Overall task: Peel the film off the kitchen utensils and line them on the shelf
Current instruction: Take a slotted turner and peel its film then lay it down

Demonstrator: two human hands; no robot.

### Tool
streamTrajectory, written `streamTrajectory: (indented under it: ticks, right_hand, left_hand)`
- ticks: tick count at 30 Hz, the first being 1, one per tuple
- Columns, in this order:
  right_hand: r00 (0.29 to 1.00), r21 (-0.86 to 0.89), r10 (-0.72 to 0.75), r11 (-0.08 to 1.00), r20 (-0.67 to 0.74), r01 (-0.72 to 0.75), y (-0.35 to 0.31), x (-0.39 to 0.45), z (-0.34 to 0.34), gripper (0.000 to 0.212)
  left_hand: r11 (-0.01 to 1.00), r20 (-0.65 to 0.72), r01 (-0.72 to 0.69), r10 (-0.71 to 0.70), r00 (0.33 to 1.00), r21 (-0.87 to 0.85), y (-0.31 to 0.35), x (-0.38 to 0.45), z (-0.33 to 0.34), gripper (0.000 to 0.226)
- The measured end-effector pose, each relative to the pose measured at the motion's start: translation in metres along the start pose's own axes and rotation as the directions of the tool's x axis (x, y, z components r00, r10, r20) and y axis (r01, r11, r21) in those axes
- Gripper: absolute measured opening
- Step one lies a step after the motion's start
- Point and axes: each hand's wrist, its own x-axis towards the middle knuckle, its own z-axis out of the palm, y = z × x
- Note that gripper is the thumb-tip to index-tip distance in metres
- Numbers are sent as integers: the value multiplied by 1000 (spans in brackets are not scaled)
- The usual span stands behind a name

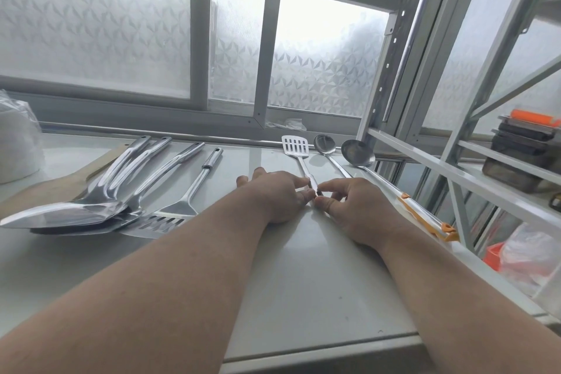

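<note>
I am watching both hands meeting at the handle of the slotted turner (296,147), which is lying flat on the white shelf surface (318,276), blade pointing far, handle pointing near. The left hand (277,196) is resting its heel on the surface and pinching the handle between thumb and forefinger. The right hand (353,206) is also resting on the surface, its thumb and forefinger pinching at the same handle end, fingertips of the two hands touching. I cannot tell whether film is caught between the fingers.

Just right of the turner a spoon (324,144) is lying parallel, and right of that a ladle (358,153), its handle sheathed in clear wrap with orange ends (425,212).

Left of the hands, a second slotted turner (188,191) is lying blade near, and farther left several spatulas (91,209) are overlapping in a pile, partly on a wooden board (54,188).

Frosted window panes (97,24) are standing behind the shelf.
</note>
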Motion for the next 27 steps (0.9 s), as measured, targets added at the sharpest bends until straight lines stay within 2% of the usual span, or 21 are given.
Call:
streamTrajectory:
  ticks: [13,19,27]
  right_hand:
    - [999,23,-37,999,3,37,-5,-5,-3,24]
    - [999,-24,-20,1000,-39,19,-4,-5,-3,35]
    - [998,-18,-25,1000,-56,24,-2,-4,-2,32]
  left_hand:
    - [1000,29,1,-1,1000,14,1,-4,-2,53]
    - [1000,29,-4,4,1000,24,2,-6,-3,53]
    - [999,24,-3,2,1000,37,0,-2,0,54]
